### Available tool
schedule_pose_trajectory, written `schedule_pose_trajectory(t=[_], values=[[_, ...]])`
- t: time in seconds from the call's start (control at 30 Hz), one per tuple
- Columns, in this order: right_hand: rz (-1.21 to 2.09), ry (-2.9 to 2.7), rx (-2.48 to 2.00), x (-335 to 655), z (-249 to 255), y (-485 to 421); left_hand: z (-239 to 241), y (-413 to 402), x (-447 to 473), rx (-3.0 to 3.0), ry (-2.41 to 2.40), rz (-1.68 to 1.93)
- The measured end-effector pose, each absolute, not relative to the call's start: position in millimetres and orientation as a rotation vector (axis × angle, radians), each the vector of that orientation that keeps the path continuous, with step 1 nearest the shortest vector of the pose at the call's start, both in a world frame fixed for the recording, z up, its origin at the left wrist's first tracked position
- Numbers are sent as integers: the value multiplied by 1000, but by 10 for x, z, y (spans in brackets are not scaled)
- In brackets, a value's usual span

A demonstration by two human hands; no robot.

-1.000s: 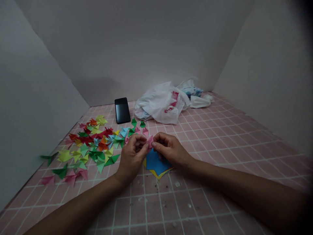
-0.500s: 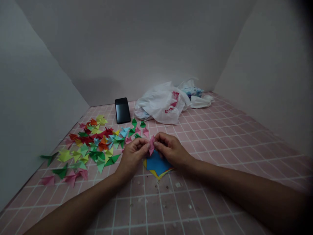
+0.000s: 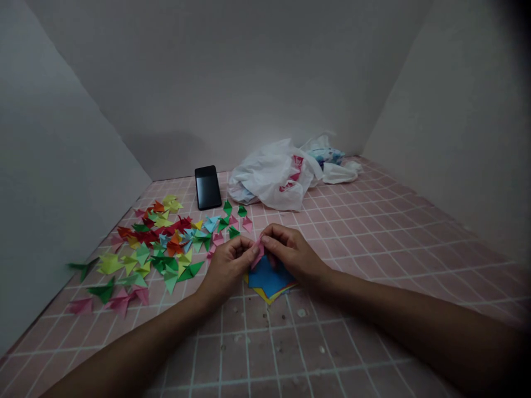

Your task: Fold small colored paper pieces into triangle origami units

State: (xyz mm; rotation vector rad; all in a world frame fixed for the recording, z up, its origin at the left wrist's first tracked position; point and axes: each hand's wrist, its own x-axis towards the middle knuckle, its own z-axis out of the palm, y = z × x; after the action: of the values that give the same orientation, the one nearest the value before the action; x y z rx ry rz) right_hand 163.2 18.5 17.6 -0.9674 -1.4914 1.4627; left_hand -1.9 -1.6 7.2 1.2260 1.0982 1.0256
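Observation:
A small folded piece of pink paper [image 3: 258, 255] is pinched between my two hands, just above a stack of coloured paper sheets [image 3: 269, 279] with blue on top and yellow edges below. My left hand [image 3: 230, 260] grips the pink paper's left side between thumb and fingers. On the other side, my right hand [image 3: 292, 251] pinches its upper end, thumb over curled fingers. Part of the pink paper is hidden by the fingers. To the left lies a spread of folded paper birds [image 3: 166, 237] in red, green, yellow, blue, orange and pink.
A black phone [image 3: 208, 188] lies near the back wall. Right of it sits a crumpled white plastic bag [image 3: 276, 174] with red print, and behind that a blue-and-white packet [image 3: 329, 156]. Pale walls enclose the pink tiled surface [image 3: 398, 232] at the back and sides.
The pink paper has tilted and is now more covered by my fingers. My right thumb has moved slightly up and left over it. Everything else lies as before.

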Motion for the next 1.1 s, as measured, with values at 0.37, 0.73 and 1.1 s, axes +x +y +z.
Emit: schedule_pose_trajectory(t=[0.37,0.73,1.1], values=[[1294,-1533,-1065,1667,172,197,86,-33,-21,1295,1083,929],[1431,-1472,-877,1654,170,242,122,-35,-51,1634,1284,1297],[1482,-1335,-767,1668,173,306,145,-47,-46,1322,1121,1219]])
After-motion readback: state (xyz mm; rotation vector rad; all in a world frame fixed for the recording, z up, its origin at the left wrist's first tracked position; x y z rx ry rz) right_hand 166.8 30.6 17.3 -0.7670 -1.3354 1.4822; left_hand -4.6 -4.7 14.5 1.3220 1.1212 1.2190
